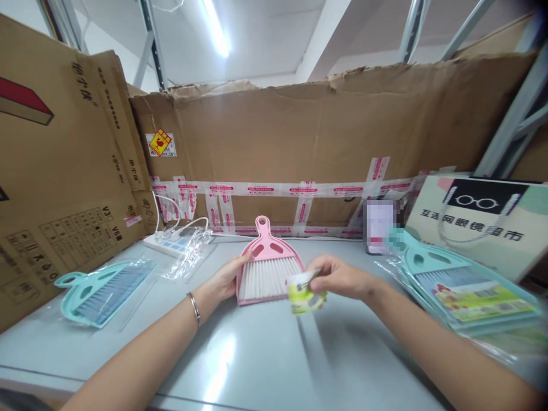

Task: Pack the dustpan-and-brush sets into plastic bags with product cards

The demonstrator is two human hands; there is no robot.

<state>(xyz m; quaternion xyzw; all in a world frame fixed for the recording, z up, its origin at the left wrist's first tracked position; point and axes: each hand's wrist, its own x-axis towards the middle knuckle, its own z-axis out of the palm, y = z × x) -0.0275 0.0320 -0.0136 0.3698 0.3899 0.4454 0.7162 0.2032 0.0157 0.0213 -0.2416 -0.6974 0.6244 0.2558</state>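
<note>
A pink dustpan (240, 298) with a matching white-bristled hand brush (268, 278) nested in it is at the middle of the table, handle pointing away from me. My left hand (229, 275) grips the dustpan's left edge, with the fingers partly behind it. Just off its right side, my right hand (336, 277) pinches a small yellow-green and white printed card (303, 294), which is blurred. The card overlaps the pan's lower right corner in view; I cannot tell whether they touch.
A bagged teal dustpan set (107, 291) lies left; several more teal sets (471, 285) are stacked right, before a printed paper bag (479, 211). A power strip (166, 245) with white cables and a phone (379, 225) stand at the back, against a cardboard wall (274, 137).
</note>
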